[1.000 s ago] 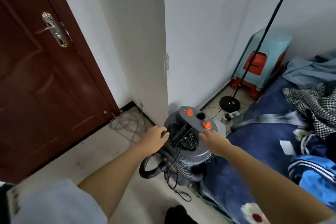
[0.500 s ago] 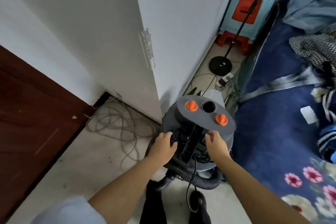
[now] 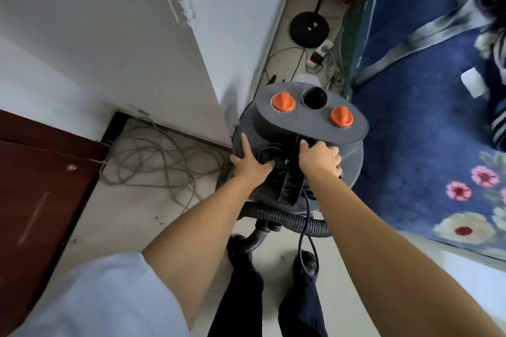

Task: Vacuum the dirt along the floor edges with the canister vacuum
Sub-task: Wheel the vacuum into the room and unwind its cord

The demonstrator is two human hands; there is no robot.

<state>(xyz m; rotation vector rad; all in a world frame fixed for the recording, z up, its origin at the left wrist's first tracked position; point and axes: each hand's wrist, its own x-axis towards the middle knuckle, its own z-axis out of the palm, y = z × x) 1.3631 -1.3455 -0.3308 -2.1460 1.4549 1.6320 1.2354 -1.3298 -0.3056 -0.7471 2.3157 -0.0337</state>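
The grey drum-shaped canister vacuum (image 3: 298,145) stands on the floor at the white wall corner; the left hand (image 3: 250,163) rests spread on its lid; the right hand (image 3: 319,157) grips the black handle (image 3: 289,180).

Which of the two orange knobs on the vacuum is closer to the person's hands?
The right-side orange knob, just above the right hand. The other knob sits farther back, left of the round hole.
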